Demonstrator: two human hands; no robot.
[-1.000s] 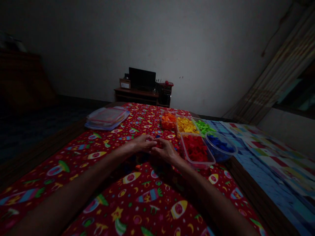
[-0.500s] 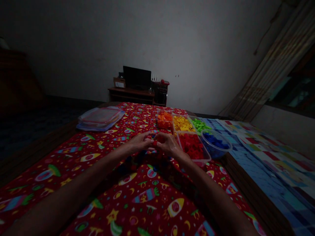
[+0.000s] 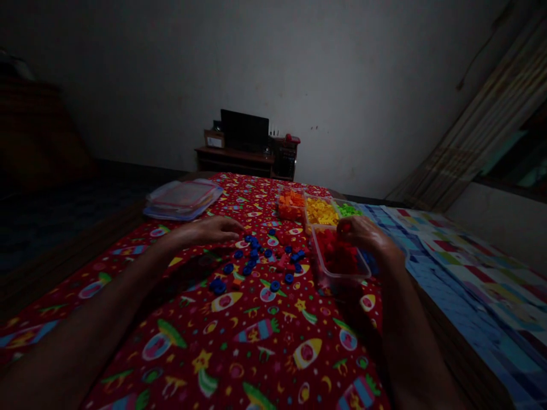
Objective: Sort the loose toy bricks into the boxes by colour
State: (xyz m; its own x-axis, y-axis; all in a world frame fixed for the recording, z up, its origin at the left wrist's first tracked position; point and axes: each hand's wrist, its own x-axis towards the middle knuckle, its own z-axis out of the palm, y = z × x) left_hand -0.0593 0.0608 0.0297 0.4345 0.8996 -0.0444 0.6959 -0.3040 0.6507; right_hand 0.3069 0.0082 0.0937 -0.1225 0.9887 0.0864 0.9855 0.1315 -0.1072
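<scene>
My left hand (image 3: 213,229) is above the cloth at the left of the loose pieces, its fingers stretched out and holding nothing that I can make out. Below and beside its fingertips lie several small blue toy pieces (image 3: 253,253), some round like wheels, with a few red pieces (image 3: 282,262) and one orange piece (image 3: 237,282) among them. Over the clear box of red pieces (image 3: 335,247), at its right rim, my right hand (image 3: 363,234) has its fingers pinched together, with a red toy piece (image 3: 344,226) at the tips.
Beyond the red box stand boxes of yellow pieces (image 3: 321,210), orange pieces (image 3: 291,199) and green pieces (image 3: 348,209). A blue-filled bowl (image 3: 371,262) is mostly hidden by my right arm. Stacked lids (image 3: 183,199) lie at the back left. A patterned red cloth (image 3: 256,359) covers the surface.
My hands were together over the loose pieces and have parted. My right hand has moved right to the red box, my left slightly left, uncovering the blue pieces.
</scene>
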